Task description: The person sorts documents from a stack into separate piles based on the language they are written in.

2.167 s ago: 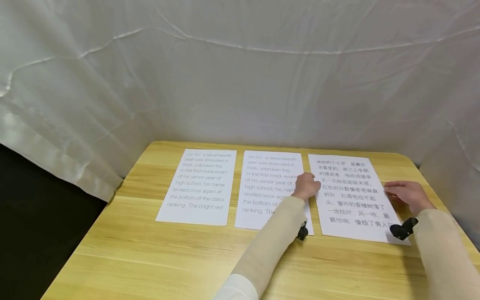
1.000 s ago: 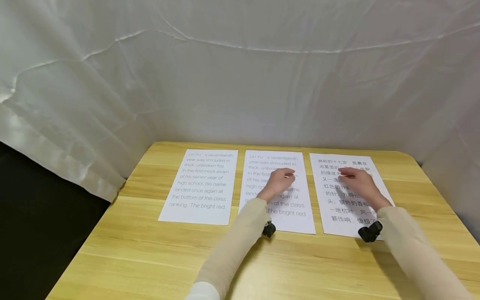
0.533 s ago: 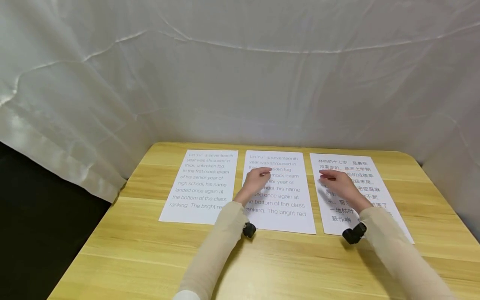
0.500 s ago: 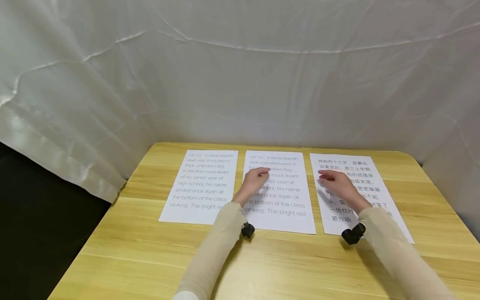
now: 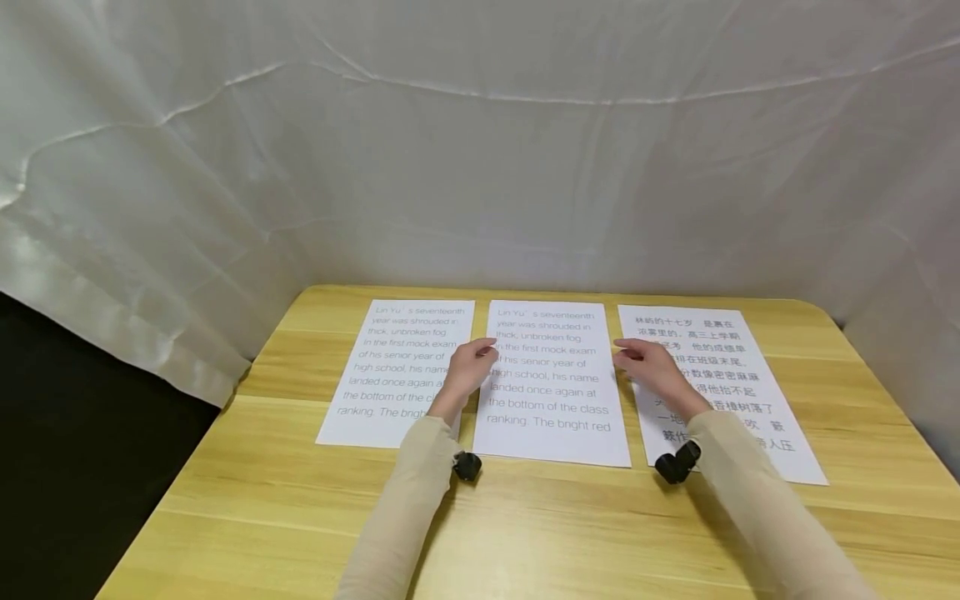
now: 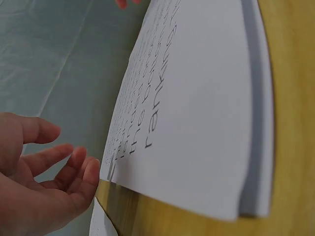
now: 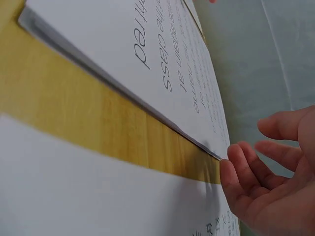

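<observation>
Three white printed paper piles lie side by side on the table. At the middle paper stack (image 5: 551, 392), with large English text, my left hand (image 5: 467, 371) hovers by the left edge, fingers loosely bent around nothing. My right hand (image 5: 656, 372) is by its right edge, over the gap and the left part of the Chinese-text paper (image 5: 757, 433). In the right wrist view, the fingertips (image 7: 227, 164) are right at the stack's edge. Both wrist views show the middle stack (image 6: 206, 147) as layered sheets, its lower edge slightly uneven. The left English-text paper (image 5: 375, 383) is partly hidden by my left hand and sleeve.
The wooden table (image 5: 540, 533) has rounded far corners. Pale curtains (image 5: 480, 183) hang behind it and along both sides. A dark area (image 5: 75, 467) lies beyond the left edge. Each wrist wears a small black camera (image 5: 467, 467).
Both hands have moved left: the left from the middle stack's right side to its left edge, the right from the Chinese paper's right edge across to the middle stack's right edge.
</observation>
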{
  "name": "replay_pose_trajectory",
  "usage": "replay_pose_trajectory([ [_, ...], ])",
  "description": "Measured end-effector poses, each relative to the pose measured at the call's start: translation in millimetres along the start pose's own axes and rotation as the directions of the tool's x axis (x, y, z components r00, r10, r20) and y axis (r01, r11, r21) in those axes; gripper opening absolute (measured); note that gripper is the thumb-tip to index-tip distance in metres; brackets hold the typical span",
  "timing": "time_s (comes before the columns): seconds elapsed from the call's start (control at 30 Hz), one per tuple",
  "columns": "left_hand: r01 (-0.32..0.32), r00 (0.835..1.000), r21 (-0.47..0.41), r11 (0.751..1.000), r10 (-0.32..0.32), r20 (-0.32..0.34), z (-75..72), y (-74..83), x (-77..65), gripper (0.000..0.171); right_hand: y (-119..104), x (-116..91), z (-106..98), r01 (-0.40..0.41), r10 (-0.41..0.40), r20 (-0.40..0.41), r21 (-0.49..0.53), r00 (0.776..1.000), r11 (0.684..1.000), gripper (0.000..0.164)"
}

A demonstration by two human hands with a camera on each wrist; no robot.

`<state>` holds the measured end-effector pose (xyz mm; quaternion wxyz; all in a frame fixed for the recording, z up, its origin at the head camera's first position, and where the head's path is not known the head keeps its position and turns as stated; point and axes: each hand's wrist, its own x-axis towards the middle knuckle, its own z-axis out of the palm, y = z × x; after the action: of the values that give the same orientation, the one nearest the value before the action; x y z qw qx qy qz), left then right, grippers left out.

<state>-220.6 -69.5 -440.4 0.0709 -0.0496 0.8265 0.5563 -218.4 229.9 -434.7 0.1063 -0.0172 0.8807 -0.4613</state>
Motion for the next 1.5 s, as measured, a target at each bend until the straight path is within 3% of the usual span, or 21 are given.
replay_pose_trajectory([
  [0.37,0.070,0.998,0.030,0.997,-0.070,0.004,-0.9,-6.3,3.1,0.043,4,7,9,-0.036,0.036,-0.017,0.032,0.999,0.999,0.046],
  [0.5,0.069,0.998,0.066,0.995,-0.068,-0.013,1.5,-7.2,5.6,0.045,5,8,12,-0.049,0.050,-0.040,0.017,0.998,0.999,0.043],
  [0.63,0.045,0.998,0.093,0.995,-0.040,-0.054,2.4,-6.1,6.3,0.016,4,9,14,-0.055,0.056,-0.050,0.006,0.997,0.998,0.043],
  [0.73,0.038,0.997,0.105,0.994,-0.032,-0.064,1.6,-5.1,6.0,0.025,4,9,15,-0.055,0.055,-0.048,-0.011,0.997,0.998,0.044],
  [0.87,0.047,0.998,0.122,0.991,-0.041,-0.053,1.0,-4.4,6.1,0.012,4,9,15,-0.059,0.058,-0.048,-0.039,0.997,0.997,0.044],
  [1.07,0.068,0.997,0.131,0.989,-0.063,-0.045,2.1,-6.9,10.0,0.015,3,9,17,-0.078,0.072,-0.055,-0.107,0.996,0.991,0.046],
  [1.2,0.059,0.998,0.133,0.989,-0.055,-0.034,3.7,-8.8,13.4,0.038,2,10,18,-0.099,0.093,-0.050,-0.119,0.994,0.988,0.047],
  [1.5,0.023,0.999,0.140,0.990,-0.016,-0.051,4.4,-6.1,8.6,0.038,2,10,18,-0.107,0.105,-0.031,-0.097,0.994,0.989,0.047],
])
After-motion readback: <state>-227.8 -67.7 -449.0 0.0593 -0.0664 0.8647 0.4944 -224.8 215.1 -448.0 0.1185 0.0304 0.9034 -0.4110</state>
